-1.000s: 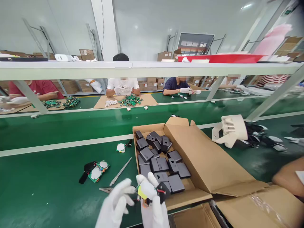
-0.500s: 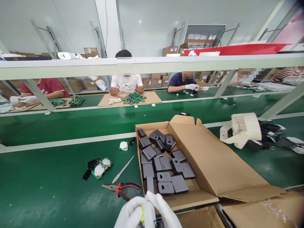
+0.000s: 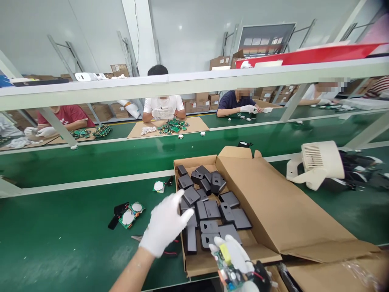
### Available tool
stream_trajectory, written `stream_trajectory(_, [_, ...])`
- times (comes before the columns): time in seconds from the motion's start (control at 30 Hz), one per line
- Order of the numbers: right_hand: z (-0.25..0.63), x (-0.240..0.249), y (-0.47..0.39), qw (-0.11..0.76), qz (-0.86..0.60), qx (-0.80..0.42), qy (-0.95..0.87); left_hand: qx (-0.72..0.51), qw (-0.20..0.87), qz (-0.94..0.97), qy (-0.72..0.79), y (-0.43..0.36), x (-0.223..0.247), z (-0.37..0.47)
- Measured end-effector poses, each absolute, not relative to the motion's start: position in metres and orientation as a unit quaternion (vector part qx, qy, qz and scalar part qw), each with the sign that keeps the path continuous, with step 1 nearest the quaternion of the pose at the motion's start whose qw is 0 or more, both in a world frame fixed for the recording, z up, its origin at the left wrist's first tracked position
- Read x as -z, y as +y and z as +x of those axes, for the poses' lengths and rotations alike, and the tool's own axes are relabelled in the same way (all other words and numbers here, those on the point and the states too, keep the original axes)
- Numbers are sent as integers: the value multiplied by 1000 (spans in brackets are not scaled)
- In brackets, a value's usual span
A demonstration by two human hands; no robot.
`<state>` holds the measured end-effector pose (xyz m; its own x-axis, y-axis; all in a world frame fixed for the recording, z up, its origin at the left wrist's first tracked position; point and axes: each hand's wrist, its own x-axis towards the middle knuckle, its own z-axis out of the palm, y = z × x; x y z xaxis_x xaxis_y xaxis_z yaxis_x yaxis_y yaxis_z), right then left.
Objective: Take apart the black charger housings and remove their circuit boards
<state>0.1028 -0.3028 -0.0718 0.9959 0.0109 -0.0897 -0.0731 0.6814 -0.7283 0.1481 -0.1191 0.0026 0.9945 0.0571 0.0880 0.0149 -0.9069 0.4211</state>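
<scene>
My left hand point(image 3: 166, 221), in a white glove, reaches over the near-left side of the cardboard box point(image 3: 267, 255). Its thumb and forefinger are spread, with nothing between them. Just beyond its fingertips lie several dark grey plastic cases point(image 3: 191, 196) inside the box. At the bottom right, my gloved right hand point(image 3: 238, 253) holds a green circuit board point(image 3: 230, 272) with a yellow component on it; a black part with a red wire hangs beside the board. Red-handled pliers point(image 3: 170, 254) are mostly hidden behind my left hand and forearm.
Circuit boards with white round parts point(image 3: 131, 215) lie on the green bench at left. A smaller board point(image 3: 158, 187) sits near the box. The box's open flap point(image 3: 282, 202) extends right, towards a cream fan point(image 3: 319, 162). Co-workers sit across the bench, beyond a white shelf point(image 3: 188, 83).
My hands have come apart. The left has moved up and forward to the cases, fingers spread; the right has shifted right with the circuit board, which now shows more fully.
</scene>
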Motion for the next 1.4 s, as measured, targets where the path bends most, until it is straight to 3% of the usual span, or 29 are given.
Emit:
stream_trajectory(0.17, [109,84,-325,907,-419,36,32,34,130,977,-167,-117,-3,226])
stream_trajectory(0.3, [108,92,-334,914,-402,32,56,18,178,965,-190,-117,-8,239])
stream_trajectory(0.57, [121,70,-321,964,-261,-37,43,-145,523,836,-79,-101,-16,153])
stream_trajectory(0.67, [117,46,-303,977,-200,-63,34,-114,782,609,-65,-117,6,112])
stream_trajectory(0.77, [110,17,-284,981,-172,-62,61,-53,907,414,-48,-135,26,84])
stream_trajectory(1.03, [96,-20,-260,989,-118,-79,50,25,796,595,-111,-127,24,55])
stream_trajectory(1.4, [76,21,-259,931,-352,48,-87,49,926,375,-9,-143,46,46])
